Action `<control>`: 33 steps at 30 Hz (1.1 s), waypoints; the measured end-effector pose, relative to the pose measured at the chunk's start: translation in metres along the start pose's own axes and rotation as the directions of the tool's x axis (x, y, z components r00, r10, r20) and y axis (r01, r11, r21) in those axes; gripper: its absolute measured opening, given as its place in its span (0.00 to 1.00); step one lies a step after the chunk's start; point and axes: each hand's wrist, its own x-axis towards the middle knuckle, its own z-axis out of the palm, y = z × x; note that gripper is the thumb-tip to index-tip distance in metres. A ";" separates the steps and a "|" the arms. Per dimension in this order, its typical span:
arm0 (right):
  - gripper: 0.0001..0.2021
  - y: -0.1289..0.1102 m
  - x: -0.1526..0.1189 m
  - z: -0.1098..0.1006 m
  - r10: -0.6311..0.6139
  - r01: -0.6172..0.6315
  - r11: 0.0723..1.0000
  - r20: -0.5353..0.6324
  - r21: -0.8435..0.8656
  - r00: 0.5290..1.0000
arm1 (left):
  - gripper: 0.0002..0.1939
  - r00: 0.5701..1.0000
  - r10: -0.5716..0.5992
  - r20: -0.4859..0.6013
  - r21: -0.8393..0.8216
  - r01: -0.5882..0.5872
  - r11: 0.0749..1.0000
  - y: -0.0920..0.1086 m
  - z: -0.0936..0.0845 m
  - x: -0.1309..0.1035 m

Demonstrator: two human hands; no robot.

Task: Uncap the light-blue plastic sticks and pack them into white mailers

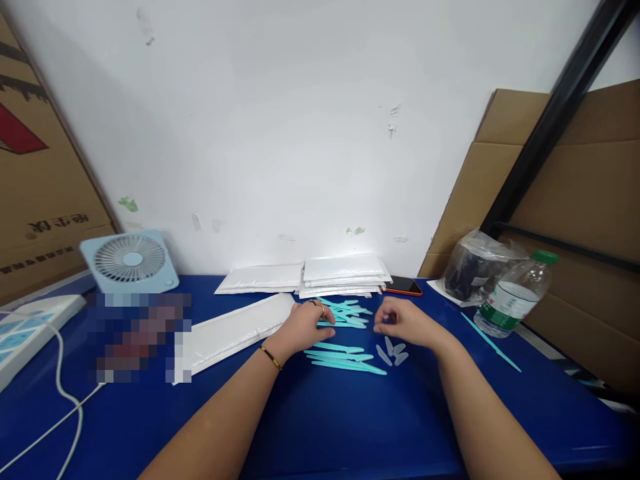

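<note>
My left hand (307,325), with a ring and a bracelet, rests at the left end of a pile of turquoise plastic sticks (350,313). Its thumb and fingers are apart, with a stick passing near them. Several more turquoise sticks (345,360) lie side by side just in front of the pile. My right hand (397,322) hovers to the right, thumb and fingertips pressed together; whatever is between them is too small to make out. Below it lie several small translucent caps (393,352).
White padded envelopes (343,270) are stacked by the wall, another envelope (235,333) at left. A phone (405,287), bottle (515,297), bagged dark object (470,267) and single stick (493,342) are right; a fan (133,260) and power strip (35,327) left.
</note>
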 end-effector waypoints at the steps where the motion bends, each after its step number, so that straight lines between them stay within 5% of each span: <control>1: 0.10 0.001 -0.004 -0.002 0.012 -0.012 1.000 0.094 0.004 0.996 | 0.10 0.996 0.043 0.077 -0.020 -0.042 0.999 -0.001 -0.002 -0.002; 5: 0.07 0.002 -0.009 0.002 0.044 -0.047 0.999 0.276 0.004 0.960 | 0.05 0.982 0.080 0.171 -0.042 -0.074 0.996 -0.002 0.000 -0.003; 13: 0.03 -0.009 0.004 0.014 -0.058 0.070 0.992 0.118 -0.103 0.991 | 0.08 0.974 0.204 0.097 0.185 -0.219 0.958 0.001 0.004 0.001; 33: 0.02 -0.021 0.015 0.030 -0.093 0.095 0.993 0.031 -0.072 0.995 | 0.11 0.994 0.090 0.062 0.138 -0.098 0.986 0.000 0.013 0.007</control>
